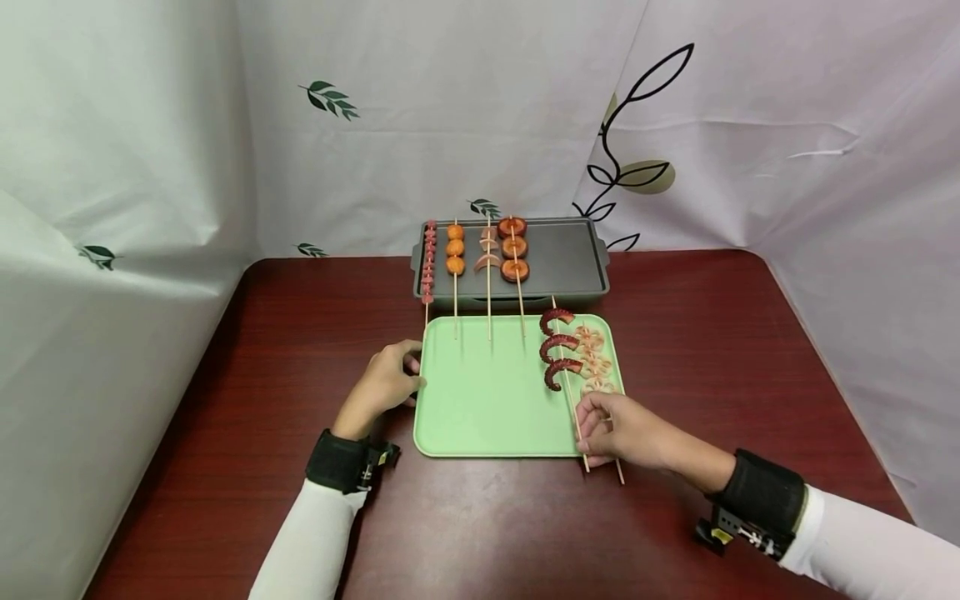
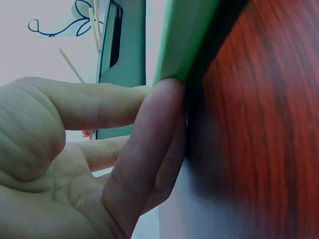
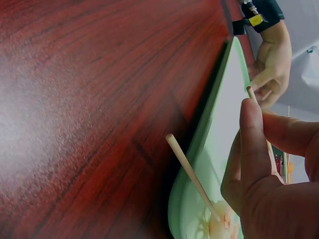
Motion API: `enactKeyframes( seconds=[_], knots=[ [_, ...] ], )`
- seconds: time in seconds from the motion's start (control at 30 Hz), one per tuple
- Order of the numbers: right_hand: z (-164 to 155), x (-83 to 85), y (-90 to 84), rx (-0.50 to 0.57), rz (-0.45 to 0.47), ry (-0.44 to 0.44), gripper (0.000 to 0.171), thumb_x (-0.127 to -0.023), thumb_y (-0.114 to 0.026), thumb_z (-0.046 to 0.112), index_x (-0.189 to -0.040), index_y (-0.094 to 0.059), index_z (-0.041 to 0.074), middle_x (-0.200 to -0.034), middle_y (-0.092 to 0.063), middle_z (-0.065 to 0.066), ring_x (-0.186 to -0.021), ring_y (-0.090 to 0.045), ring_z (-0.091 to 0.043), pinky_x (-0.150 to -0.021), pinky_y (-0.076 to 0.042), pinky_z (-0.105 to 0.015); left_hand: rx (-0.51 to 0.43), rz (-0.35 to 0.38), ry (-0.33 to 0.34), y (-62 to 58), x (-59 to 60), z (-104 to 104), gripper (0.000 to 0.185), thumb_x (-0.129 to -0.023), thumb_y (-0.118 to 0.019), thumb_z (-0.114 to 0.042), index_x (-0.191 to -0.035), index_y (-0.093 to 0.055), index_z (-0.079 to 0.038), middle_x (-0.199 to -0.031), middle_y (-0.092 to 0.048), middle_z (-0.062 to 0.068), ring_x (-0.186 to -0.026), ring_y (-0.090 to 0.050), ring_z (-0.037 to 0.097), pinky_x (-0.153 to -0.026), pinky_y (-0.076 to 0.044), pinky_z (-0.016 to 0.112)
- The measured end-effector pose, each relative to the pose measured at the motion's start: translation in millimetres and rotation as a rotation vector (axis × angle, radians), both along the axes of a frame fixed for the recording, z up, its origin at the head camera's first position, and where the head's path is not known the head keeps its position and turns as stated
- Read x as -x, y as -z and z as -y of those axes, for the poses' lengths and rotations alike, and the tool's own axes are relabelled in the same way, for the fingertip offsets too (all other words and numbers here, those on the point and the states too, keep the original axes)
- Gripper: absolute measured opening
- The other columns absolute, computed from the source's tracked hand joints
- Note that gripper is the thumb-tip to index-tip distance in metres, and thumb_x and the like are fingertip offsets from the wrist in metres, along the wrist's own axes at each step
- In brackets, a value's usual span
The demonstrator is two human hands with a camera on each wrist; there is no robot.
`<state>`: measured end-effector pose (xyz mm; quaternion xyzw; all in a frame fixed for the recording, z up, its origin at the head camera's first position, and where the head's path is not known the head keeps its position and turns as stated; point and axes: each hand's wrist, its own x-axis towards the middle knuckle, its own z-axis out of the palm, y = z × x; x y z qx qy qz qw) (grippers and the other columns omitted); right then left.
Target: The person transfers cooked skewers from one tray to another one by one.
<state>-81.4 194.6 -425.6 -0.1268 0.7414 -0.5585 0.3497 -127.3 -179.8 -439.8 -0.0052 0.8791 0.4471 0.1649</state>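
Note:
A light green tray (image 1: 480, 400) lies on a dark red wooden table. Two skewers rest on its right side: one of dark red octopus curls (image 1: 558, 346) and one of pale lotus slices (image 1: 594, 362). My right hand (image 1: 583, 421) pinches the octopus skewer's stick near its lower end, thumb against fingers (image 3: 249, 124). The lotus skewer's stick (image 3: 192, 174) lies free beside it, jutting over the tray's rim (image 3: 197, 149). My left hand (image 1: 411, 373) rests at the tray's left edge, fingertips (image 2: 164, 109) touching the rim (image 2: 187, 35).
A dark grey griddle pan (image 1: 562, 258) stands just behind the tray with several loaded skewers laid on its left half, their sticks reaching over the tray. White sheeting with leaf prints walls in the table on three sides.

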Motion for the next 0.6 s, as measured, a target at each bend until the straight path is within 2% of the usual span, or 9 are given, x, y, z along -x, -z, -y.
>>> enactKeyframes(
  seconds=[0.3, 0.6],
  knots=[
    [2.3, -10.3, 2.6, 0.028, 0.069, 0.024, 0.025, -0.089, -0.069, -0.01, -0.107, -0.052, -0.012, -0.089, -0.057, -0.008, -0.075, -0.067, -0.018, -0.07, -0.066, -0.034, 0.001, -0.002, 0.004, 1.1, 0.7, 0.6, 0.055, -0.094, -0.064, 0.008, -0.147, -0.051, 0.001, -0.1, -0.055, 0.017, -0.063, -0.061, 0.022, -0.054, -0.061, 0.035],
    [4.5, -12.3, 2.5, 0.011, 0.094, 0.055, 0.025, -0.089, -0.069, -0.012, -0.108, -0.053, -0.013, -0.088, -0.057, -0.009, -0.074, -0.068, -0.018, -0.07, -0.066, -0.033, 0.002, -0.006, 0.003, 0.3, 1.2, 0.3, 0.055, -0.093, -0.064, 0.008, -0.147, -0.051, 0.001, -0.1, -0.056, 0.017, -0.064, -0.061, 0.022, -0.054, -0.062, 0.034]
  ],
)
